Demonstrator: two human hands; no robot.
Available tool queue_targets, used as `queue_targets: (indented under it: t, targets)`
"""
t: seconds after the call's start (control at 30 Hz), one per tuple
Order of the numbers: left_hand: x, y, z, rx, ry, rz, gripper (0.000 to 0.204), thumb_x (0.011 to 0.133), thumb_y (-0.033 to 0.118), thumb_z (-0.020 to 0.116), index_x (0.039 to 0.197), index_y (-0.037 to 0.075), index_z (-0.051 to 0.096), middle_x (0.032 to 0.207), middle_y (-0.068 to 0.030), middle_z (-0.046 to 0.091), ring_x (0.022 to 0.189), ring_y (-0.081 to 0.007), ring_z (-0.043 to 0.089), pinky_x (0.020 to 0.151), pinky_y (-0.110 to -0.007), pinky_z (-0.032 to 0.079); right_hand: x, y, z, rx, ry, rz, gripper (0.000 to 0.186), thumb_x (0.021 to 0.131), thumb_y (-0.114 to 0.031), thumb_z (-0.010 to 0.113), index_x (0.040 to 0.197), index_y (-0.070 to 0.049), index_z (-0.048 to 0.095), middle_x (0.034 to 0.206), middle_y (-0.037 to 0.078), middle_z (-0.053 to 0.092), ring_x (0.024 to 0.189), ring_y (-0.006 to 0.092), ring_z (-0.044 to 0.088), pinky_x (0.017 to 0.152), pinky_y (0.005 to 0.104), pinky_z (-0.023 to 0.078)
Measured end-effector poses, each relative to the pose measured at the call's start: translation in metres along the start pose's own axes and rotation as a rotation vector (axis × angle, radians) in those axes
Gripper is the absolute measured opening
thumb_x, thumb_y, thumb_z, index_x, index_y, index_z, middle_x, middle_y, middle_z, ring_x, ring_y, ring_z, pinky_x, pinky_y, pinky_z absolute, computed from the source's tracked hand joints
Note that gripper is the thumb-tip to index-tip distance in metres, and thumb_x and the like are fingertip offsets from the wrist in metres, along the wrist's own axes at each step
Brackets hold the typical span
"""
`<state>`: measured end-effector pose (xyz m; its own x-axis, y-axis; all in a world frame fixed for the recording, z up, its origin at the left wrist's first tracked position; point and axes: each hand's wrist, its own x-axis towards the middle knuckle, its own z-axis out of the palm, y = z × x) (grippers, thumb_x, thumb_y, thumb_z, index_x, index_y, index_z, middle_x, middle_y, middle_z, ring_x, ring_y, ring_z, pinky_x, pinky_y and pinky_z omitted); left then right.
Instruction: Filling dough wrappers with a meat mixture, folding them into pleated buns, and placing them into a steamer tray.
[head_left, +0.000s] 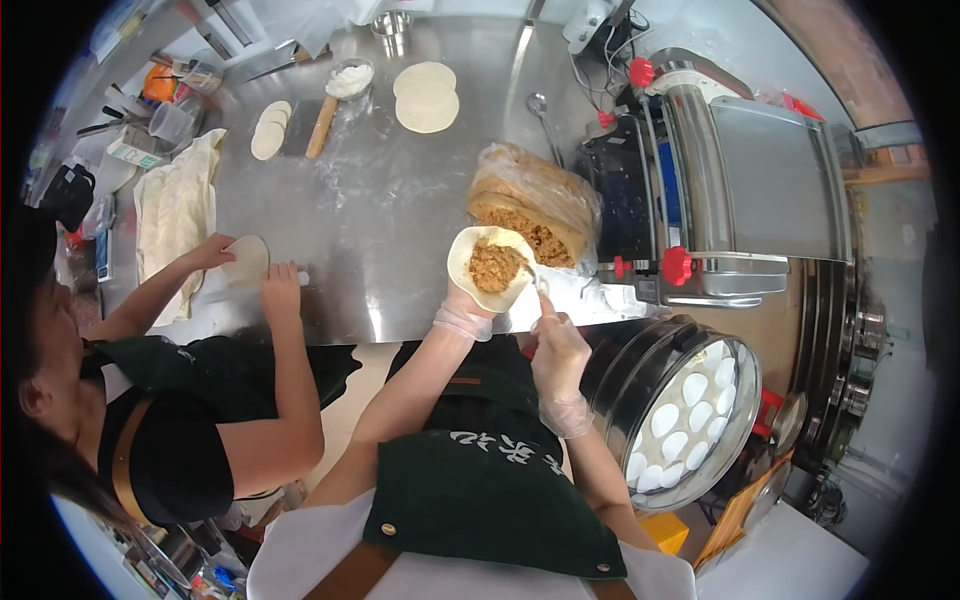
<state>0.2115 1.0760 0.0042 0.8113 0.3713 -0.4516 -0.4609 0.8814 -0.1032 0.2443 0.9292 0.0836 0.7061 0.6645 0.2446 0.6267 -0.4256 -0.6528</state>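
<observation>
On my left hand, in a clear glove and cupped from below, rests a round dough wrapper with a mound of brown, grainy filling in its middle. My right hand, also gloved, is closed around a slim metal utensil. The utensil's tip meets the wrapper's right edge beside the filling; its exact kind is hard to make out. Just beyond the wrapper lies a large open plastic bag of the same filling. A white sheet lies at the table edge by my right hand.
At left, a co-worker's hands handle a dough round. Farther back are dough rounds, a rolling pin, a flour bowl and a spoon. A roller machine stands right, above a round steamer holding white discs.
</observation>
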Motion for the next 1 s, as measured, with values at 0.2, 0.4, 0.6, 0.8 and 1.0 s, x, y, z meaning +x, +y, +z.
queue_targets:
  t: [0.2, 0.4, 0.6, 0.8, 1.0]
  targets:
    - [0.002, 0.020, -0.020, -0.017, -0.242, -0.007, 0.039, 0.097, 0.034, 0.045, 0.118, 0.004, 0.060, 0.115, -0.0153, 0.065, 0.106, -0.0333, 0.062, 0.095, -0.050, 0.051, 0.003, 0.012, -0.001, -0.098, -0.042, -0.024, 0.044, 0.080, 0.009, 0.053, 0.121, -0.003, 0.064, 0.068, 0.009, 0.057, 0.059, 0.0191, 0.058, 0.058, 0.0297, 0.049]
    - [-0.018, 0.067, -0.044, 0.117, -0.088, 0.144, 0.042, 0.095, 0.036, 0.048, 0.119, 0.004, 0.060, 0.115, -0.0132, 0.065, 0.106, -0.0320, 0.063, 0.094, -0.050, 0.051, -0.019, 0.075, 0.032, -0.434, -0.074, 0.154, 0.049, 0.079, 0.001, 0.056, 0.127, -0.009, 0.059, 0.072, 0.008, 0.060, 0.061, 0.0222, 0.062, 0.055, 0.0336, 0.050]
    - [-0.036, 0.065, -0.048, 0.135, -0.039, 0.175, 0.040, 0.095, 0.035, 0.049, 0.118, 0.004, 0.060, 0.115, -0.0134, 0.065, 0.106, -0.0319, 0.063, 0.093, -0.049, 0.053, -0.020, 0.112, 0.085, -0.671, -0.008, 0.052, 0.050, 0.076, -0.002, 0.057, 0.126, -0.010, 0.060, 0.079, 0.006, 0.059, 0.061, 0.0219, 0.061, 0.048, 0.0333, 0.049]
    - [-0.042, 0.051, -0.045, 0.101, -0.051, 0.141, 0.040, 0.096, 0.034, 0.048, 0.119, 0.003, 0.060, 0.119, -0.0152, 0.064, 0.109, -0.0337, 0.061, 0.095, -0.051, 0.051, -0.024, 0.132, 0.093, -0.531, -0.090, 0.069, 0.051, 0.080, -0.005, 0.058, 0.130, -0.005, 0.054, 0.081, 0.010, 0.061, 0.067, 0.0268, 0.061, 0.053, 0.0393, 0.051]
    - [-0.051, 0.032, -0.023, 0.096, -0.035, 0.126, 0.040, 0.097, 0.032, 0.046, 0.122, 0.003, 0.059, 0.120, -0.0165, 0.063, 0.111, -0.0349, 0.060, 0.097, -0.052, 0.049, -0.021, 0.110, 0.062, -0.256, 0.133, 0.021, 0.050, 0.077, -0.007, 0.071, 0.123, -0.005, 0.054, 0.102, 0.016, 0.062, 0.089, 0.0341, 0.061, 0.077, 0.0420, 0.052]
